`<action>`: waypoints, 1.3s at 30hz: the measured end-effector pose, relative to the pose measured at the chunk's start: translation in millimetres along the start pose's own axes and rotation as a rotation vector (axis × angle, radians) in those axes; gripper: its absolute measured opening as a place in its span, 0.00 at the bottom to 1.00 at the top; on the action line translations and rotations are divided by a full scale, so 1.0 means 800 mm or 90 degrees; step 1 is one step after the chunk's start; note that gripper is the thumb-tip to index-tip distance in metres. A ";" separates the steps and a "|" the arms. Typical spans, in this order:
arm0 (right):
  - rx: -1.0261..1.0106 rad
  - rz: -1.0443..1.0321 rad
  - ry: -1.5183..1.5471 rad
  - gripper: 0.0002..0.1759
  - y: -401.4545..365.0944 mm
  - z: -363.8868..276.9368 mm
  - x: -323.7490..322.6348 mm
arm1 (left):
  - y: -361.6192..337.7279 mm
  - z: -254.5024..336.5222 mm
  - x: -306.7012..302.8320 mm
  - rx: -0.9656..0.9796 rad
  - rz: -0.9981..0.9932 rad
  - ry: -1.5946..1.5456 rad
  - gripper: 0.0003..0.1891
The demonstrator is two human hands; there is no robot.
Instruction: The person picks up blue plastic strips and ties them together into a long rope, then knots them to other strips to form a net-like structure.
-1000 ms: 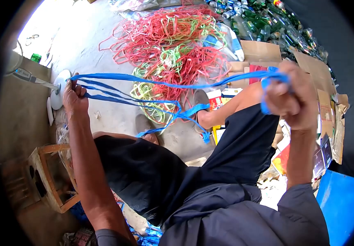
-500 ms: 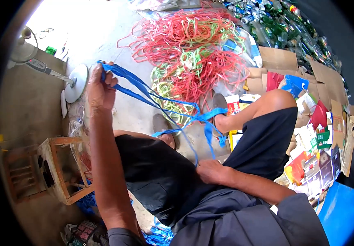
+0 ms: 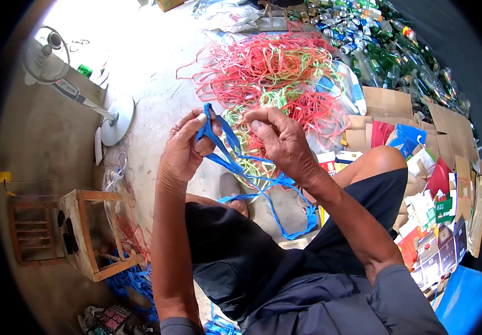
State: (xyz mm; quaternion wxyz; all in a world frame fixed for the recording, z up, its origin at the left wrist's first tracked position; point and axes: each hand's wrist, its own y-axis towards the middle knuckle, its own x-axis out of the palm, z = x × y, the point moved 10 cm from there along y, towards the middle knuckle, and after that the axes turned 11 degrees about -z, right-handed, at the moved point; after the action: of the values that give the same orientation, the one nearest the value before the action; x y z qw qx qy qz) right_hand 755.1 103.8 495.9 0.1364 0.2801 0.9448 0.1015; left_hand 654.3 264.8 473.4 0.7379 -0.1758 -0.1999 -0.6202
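My left hand (image 3: 192, 137) is raised in front of me, its thumb and fingers closed on a blue strap (image 3: 231, 163). A folded loop of the strap stands up from the grip, and the lengths hang down toward my feet, crossing in a loose tangle. To its right, my right hand (image 3: 285, 142) is raised at about the same height. Its fingers are bent and a little apart, with no strap visible in them. The lower end of the strap curls near my sandal (image 3: 232, 192) and between my legs.
Red and green strapping (image 3: 274, 67) lies heaped ahead. Cans and bottles (image 3: 386, 50) are piled at far right, with flattened cardboard (image 3: 389, 103) and printed boxes nearer. At left stand a white fan (image 3: 119, 120) and a wooden stool frame (image 3: 85, 234); more blue strapping (image 3: 132, 282) lies below.
My left hand has come lower and to the right with the blue strap. My right hand has risen from my lap toward it. The view has shifted slightly.
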 end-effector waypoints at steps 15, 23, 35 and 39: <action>0.033 -0.081 0.178 0.13 0.017 0.019 0.034 | -0.002 -0.029 0.035 -0.096 -0.039 0.002 0.23; 0.083 -0.124 0.236 0.11 0.014 0.021 0.040 | -0.002 -0.034 0.042 -0.110 -0.047 0.022 0.27; 0.119 -0.101 0.169 0.11 0.008 0.021 0.020 | -0.005 -0.035 0.039 -0.138 -0.011 0.025 0.29; 0.125 -0.117 0.165 0.11 0.008 0.030 0.021 | -0.004 -0.036 0.039 -0.139 -0.015 0.042 0.28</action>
State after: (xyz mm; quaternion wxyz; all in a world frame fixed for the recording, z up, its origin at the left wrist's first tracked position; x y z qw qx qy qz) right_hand 752.3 121.6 471.7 -0.0055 0.1888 0.9815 0.0307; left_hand 657.8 223.3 465.0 0.7133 -0.2324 -0.1088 -0.6522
